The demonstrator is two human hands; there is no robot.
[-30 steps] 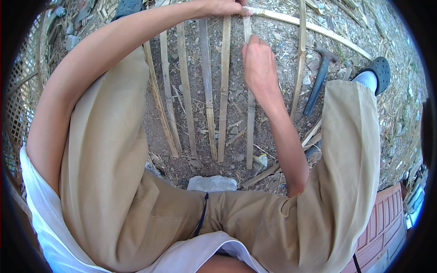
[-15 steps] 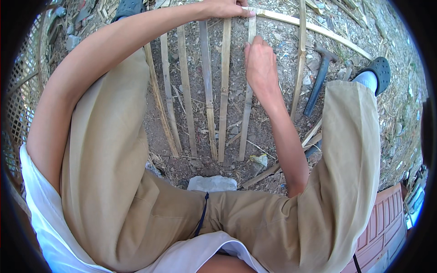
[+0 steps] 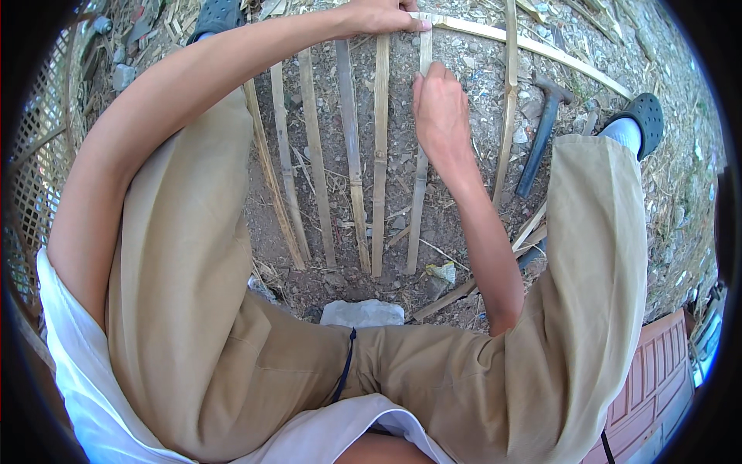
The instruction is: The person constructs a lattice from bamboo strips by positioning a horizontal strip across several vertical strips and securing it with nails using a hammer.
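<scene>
Several bamboo strips (image 3: 379, 170) lie side by side on the ground between my legs, their far ends by a long crosswise strip (image 3: 533, 48). My left hand (image 3: 379, 17) is closed at the far end of the rightmost strip of the row, its thumb pressed where that strip meets the crosswise one. Lower down, my right hand (image 3: 443, 114) pinches the same upright bamboo strip (image 3: 418, 201) near its upper part. The left hand's other fingers are partly cut off by the top edge.
A hammer (image 3: 541, 139) with a dark handle lies on the right, beside another upright strip (image 3: 508, 100). A pale stone block (image 3: 362, 313) sits near me. My shoes (image 3: 643, 124) flank the work. Lattice (image 3: 35, 116) stands at far left; loose sticks (image 3: 452, 298) lie near my right knee.
Hardly anything differs. Both hands keep their places on the strip, with only a very slight shift of the view.
</scene>
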